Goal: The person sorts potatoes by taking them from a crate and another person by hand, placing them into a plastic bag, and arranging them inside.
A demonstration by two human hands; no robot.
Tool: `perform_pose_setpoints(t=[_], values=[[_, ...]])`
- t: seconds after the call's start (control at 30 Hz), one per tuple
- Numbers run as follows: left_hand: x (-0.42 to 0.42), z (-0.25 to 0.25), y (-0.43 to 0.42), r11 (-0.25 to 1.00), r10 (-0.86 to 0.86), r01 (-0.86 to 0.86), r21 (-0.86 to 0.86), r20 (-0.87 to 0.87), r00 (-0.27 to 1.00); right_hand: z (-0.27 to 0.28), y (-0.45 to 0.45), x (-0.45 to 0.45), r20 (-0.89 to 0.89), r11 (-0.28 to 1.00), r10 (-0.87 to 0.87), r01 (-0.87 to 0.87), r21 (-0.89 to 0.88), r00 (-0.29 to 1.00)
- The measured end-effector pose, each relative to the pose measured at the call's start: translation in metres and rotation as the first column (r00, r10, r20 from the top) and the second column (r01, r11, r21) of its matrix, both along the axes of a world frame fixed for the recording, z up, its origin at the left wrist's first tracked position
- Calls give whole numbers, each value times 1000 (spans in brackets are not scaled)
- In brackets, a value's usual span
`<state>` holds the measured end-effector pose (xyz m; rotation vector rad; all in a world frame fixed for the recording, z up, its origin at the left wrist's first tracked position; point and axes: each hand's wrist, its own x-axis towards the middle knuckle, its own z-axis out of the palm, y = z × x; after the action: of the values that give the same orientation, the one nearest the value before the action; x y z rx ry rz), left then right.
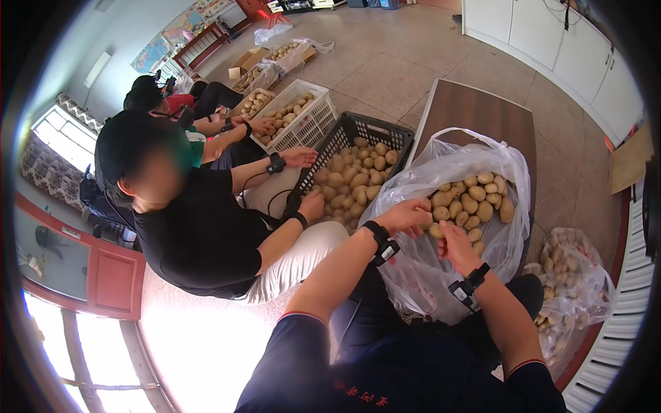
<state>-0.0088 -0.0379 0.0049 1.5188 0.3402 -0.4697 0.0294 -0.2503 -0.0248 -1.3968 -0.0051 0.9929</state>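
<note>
A clear plastic bag (pixel 406 265) lies open in front of me, with many potatoes (pixel 470 204) inside it. My left hand (pixel 406 216) is over the bag's left part, its fingers curled at the edge of the potato pile. Close to its right, my right hand (pixel 456 246) has its fingers bent beside a potato (pixel 436 230) that lies between the two hands. Whether either hand grips a potato is too small to tell. Both wrists wear black bands with small devices.
A black crate (pixel 406 131) of potatoes stands left of the bag, a co-worker (pixel 200 213) beside it. Beyond are a white crate (pixel 321 113), more people and boxes. A brown board (pixel 475 120) lies behind the bag. Another potato bag (pixel 571 275) sits at right.
</note>
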Motion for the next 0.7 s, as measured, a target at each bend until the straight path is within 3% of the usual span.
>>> perform_pose_setpoints(t=[0.3,0.5,0.6,0.7], values=[[3,-7,-4,983,-113,105,-153,-48,992,-3,15,-6,41,999,10,-11,39,999],[1,-10,-1,971,-112,102,-215,-34,993,-16,15,-6,194,995,7,-25,92,981],[1,-13,2,981,-112,104,-161,-41,993,-16,14,-6,247,995,37,-59,83,968],[2,-14,5,989,-29,27,-148,-15,999,-20,6,-5,275,999,10,2,-45,961]])
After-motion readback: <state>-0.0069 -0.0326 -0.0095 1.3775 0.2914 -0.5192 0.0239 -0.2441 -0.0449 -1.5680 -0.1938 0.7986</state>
